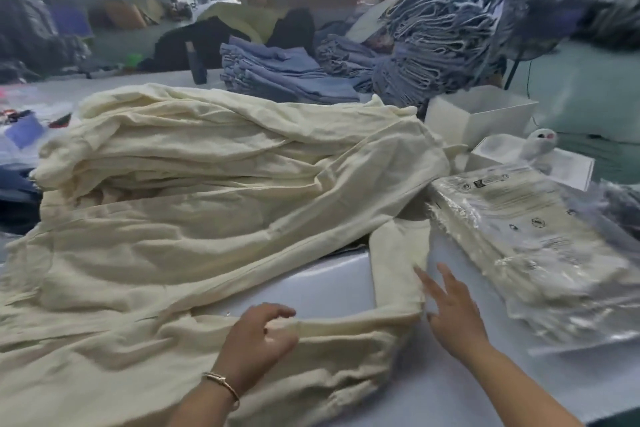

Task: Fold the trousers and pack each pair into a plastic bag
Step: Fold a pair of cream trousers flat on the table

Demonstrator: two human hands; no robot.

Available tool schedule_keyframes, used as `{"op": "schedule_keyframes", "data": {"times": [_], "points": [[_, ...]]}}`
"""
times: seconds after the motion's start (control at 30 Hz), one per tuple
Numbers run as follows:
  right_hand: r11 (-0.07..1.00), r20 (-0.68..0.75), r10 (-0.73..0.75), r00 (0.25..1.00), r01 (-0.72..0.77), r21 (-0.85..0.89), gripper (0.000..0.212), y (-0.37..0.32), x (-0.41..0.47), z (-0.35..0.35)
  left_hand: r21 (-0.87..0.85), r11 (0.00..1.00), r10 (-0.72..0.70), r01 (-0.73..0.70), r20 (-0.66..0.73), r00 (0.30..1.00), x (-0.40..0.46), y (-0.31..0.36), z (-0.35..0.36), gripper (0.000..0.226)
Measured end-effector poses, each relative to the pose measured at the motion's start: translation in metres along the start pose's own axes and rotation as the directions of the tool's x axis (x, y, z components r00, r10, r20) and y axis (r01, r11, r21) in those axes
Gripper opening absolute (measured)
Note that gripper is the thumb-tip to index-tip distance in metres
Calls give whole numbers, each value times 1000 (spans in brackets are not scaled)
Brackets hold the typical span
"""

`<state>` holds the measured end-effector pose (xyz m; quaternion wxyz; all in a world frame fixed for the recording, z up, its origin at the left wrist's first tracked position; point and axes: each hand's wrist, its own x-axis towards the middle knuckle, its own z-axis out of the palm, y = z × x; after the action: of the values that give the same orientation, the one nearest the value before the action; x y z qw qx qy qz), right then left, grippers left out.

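Left hand grips cream trousers; right hand touches their hem.

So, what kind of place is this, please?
Probably a garment workshop or packing room: a heap of cream trousers lies on the table, stacks of folded blue garments stand behind it, and bagged pairs sit at the right.

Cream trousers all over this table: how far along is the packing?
Done: a stack of cream trousers in clear plastic bags at right. In hand: the left hand grips one spread cream pair, the right hand flat by its hem. Left: the loose cream heap behind, unbagged; blue denim stacks too, perhaps.
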<state>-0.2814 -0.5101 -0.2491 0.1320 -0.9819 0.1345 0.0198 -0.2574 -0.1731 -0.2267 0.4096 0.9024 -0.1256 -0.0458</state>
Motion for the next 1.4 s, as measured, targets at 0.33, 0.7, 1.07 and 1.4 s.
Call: {"op": "schedule_keyframes", "data": {"times": [0.33, 0.7, 1.07, 1.4], "points": [[963, 16, -270, 963, 270, 4, 21, 38, 66, -34, 465, 881, -138, 89, 72, 988, 12, 39, 64, 29], [954, 159, -287, 945, 297, -47, 67, 19, 71, 2, 347, 922, -291, 173, 324, 900, 7, 48, 36, 45], [902, -91, -277, 957, 292, 317, 24, 31, 84, -93, 252, 957, -218, 144, 296, 930, 14, 50, 34, 28], [904, -558, -295, 775, 416, 100, 7, 52, 54, -173, 188, 971, -70, 147, -367, 927, 47, 63, 7, 45]]}}
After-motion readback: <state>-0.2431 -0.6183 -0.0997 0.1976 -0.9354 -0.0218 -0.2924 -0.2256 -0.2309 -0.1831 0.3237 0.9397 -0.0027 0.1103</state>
